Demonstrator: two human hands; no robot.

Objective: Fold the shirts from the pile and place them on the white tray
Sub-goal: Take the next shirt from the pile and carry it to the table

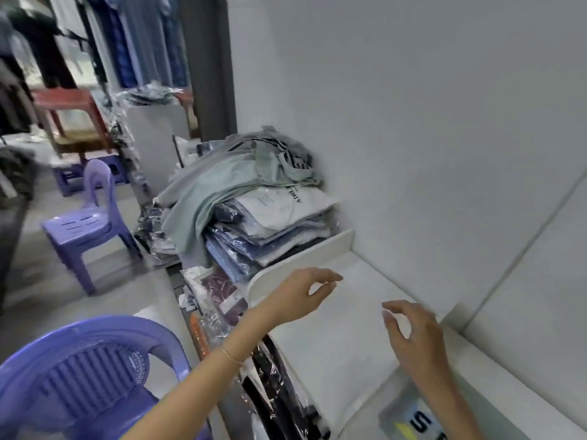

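- My left hand's point(301, 295) fingers point(330, 276) are loosely curled, thumb and forefinger nearly meeting, with nothing between them.
- My right hand point(413, 341) hangs the same way: fingers bent and relaxed, holding nothing.
- Both hands hover over the white tray point(295, 260), left near its far rim, right closer to me and nearer the wall point(413, 122). I cannot tell whether either touches the pale surface below.
- A grey piece of cloth with a printed letter point(416, 420) lies at the near end, under my right forearm.
- The pile of shirts point(228, 182) is rumpled, pale green-grey, one with dark stripes. It lies beyond the tray's far rim, against the wall and well apart from my fingers.
- The pile sits on a stack of bagged garments point(273, 230).
- My left arm reaches in from the lower left, a thin bracelet point(232, 355) at the wrist.
- A purple chair point(79, 376) stands beside me on the left.
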